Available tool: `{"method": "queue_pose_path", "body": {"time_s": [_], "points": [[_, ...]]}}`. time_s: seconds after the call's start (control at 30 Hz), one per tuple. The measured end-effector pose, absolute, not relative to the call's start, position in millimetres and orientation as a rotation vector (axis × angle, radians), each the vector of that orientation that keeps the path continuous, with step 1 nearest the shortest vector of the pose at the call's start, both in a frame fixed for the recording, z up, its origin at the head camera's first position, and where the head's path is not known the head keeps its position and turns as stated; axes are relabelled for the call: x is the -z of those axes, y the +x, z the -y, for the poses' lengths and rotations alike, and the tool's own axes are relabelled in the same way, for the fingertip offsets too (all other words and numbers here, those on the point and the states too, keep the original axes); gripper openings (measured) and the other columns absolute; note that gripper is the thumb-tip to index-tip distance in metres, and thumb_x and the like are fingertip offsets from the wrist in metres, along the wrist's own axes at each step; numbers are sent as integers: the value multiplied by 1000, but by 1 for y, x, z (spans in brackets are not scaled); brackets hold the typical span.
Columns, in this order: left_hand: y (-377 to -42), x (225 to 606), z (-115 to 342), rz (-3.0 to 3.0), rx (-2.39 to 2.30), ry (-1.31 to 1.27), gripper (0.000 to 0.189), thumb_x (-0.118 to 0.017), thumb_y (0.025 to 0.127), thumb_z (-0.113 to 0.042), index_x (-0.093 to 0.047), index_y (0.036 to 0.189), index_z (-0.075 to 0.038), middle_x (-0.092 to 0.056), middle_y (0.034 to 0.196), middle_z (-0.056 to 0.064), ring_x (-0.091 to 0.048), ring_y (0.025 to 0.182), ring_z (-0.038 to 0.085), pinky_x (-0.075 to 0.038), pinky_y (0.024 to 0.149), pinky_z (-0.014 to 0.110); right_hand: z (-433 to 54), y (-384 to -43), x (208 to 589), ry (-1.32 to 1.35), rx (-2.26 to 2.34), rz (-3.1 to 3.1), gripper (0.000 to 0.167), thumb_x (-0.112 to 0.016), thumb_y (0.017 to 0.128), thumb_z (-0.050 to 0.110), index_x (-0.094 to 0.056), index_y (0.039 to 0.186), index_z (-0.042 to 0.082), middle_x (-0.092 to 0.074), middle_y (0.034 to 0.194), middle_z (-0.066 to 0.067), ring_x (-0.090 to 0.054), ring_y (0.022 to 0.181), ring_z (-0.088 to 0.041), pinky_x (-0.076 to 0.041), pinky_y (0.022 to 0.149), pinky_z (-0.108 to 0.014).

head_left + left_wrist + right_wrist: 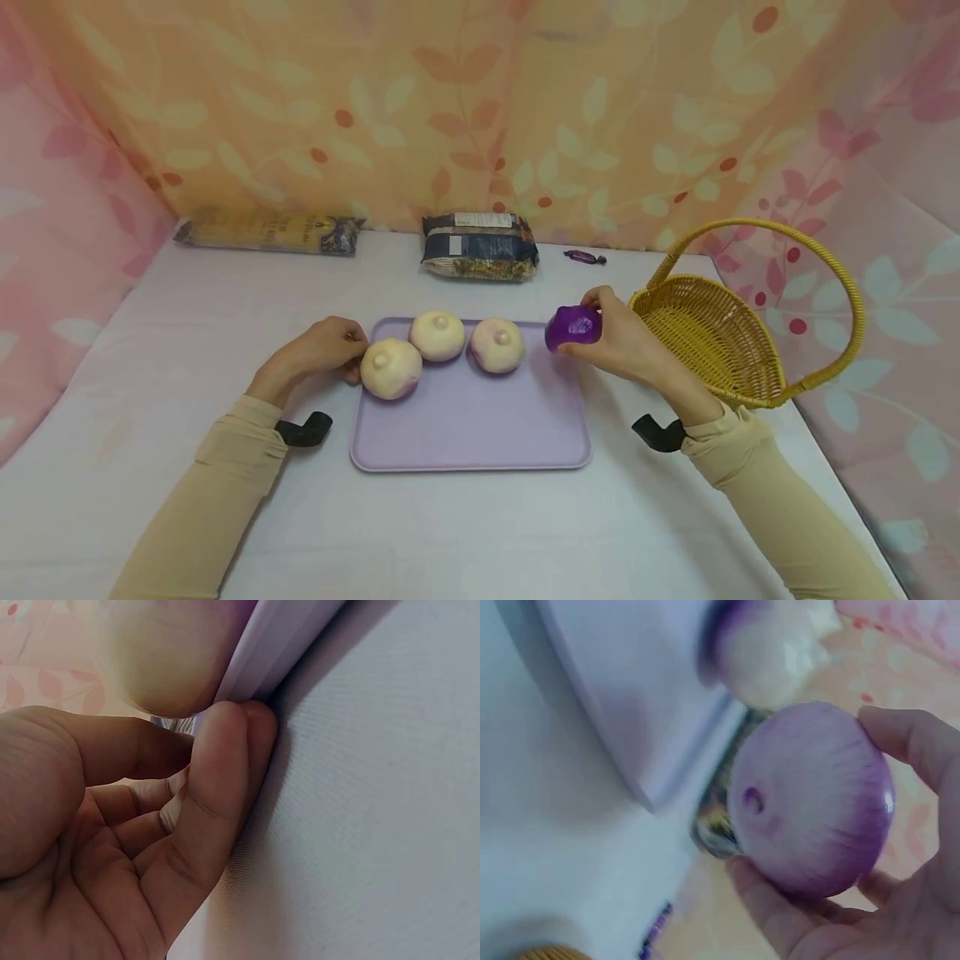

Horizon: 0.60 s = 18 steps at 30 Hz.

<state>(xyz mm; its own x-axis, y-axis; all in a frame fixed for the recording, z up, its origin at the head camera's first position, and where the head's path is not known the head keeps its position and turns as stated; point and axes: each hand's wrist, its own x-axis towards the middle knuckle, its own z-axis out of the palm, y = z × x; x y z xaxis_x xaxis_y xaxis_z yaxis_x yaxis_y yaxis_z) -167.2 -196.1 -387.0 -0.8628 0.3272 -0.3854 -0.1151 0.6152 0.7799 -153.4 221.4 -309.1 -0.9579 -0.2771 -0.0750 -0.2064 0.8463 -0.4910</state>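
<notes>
A lavender tray (472,425) lies on the white table, carrying three pale round onion-like vegetables (437,336) with knobs on top and purple tinges. At its left rim is my left hand (322,350), thumb and curled fingers pinching the edge beside the nearest pale vegetable (392,368). In the left wrist view the fingertips (221,742) meet the tray rim (259,652), partly hiding the pinch. My right hand (618,337) holds a shiny purple onion (573,328) above the tray's back right corner. The right wrist view shows fingers and thumb spread round the onion (814,799).
A yellow wicker basket (705,333) with a tall handle stands close to the right forearm. Along the back lie a long yellow packet (270,233), a dark-blue packet (480,246) and a small purple wrapped candy (585,257). Patterned cloth walls surround the table.
</notes>
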Motion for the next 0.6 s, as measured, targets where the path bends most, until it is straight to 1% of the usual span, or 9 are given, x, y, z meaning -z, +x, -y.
{"method": "queue_pose_path", "body": {"time_s": [0.07, 0.17, 0.23, 0.33, 0.5, 0.6], "points": [[-167, 386, 196, -2342, -1175, 166, 23, -49, 99, -11, -60, 105, 8, -71, 75, 9, -69, 62, 12, -56, 66, 26, -218, -151, 321, -418, 740, -2867, 82, -82, 76, 33, -36, 139, 6, -50, 124, -22, -58, 111, -35, -51, 97, -51], [-166, 385, 196, -2343, -1172, 161, 22, -49, 99, -10, -60, 104, 8, -71, 74, 9, -69, 62, 12, -56, 66, 26, -213, -146, 334, -477, 688, -2861, 83, -81, 76, 33, -41, 144, 10, -48, 123, -21, -58, 110, -36, -51, 96, -53], [-165, 384, 197, -2344, -1172, 156, 22, -48, 99, -10, -60, 104, 8, -71, 73, 9, -68, 62, 12, -56, 66, 26, -210, -142, 342, -496, 636, -2866, 80, -81, 76, 37, -46, 143, 13, -49, 121, -19, -60, 108, -36, -51, 95, -53], [-165, 384, 197, -2342, -1174, 153, 22, -48, 99, -10, -60, 104, 8, -71, 72, 8, -68, 61, 12, -56, 65, 25, -207, -140, 349, -519, 610, -2872, 76, -82, 75, 40, -52, 138, 11, -52, 124, -17, -60, 110, -34, -51, 96, -52], [-165, 383, 198, -2343, -1181, 152, 22, -48, 99, -10, -59, 105, 8, -71, 72, 8, -69, 61, 12, -56, 65, 25, -205, -139, 353, -532, 613, -2875, 79, -84, 73, 39, -48, 137, 8, -54, 129, -17, -60, 112, -32, -51, 95, -50], [-165, 383, 199, -2341, -1181, 149, 22, -48, 99, -10, -59, 106, 8, -71, 73, 9, -69, 61, 12, -56, 66, 25, -203, -139, 354, -528, 635, -2841, 82, -85, 73, 38, -45, 138, 7, -55, 128, -19, -59, 112, -32, -50, 95, -49]]}}
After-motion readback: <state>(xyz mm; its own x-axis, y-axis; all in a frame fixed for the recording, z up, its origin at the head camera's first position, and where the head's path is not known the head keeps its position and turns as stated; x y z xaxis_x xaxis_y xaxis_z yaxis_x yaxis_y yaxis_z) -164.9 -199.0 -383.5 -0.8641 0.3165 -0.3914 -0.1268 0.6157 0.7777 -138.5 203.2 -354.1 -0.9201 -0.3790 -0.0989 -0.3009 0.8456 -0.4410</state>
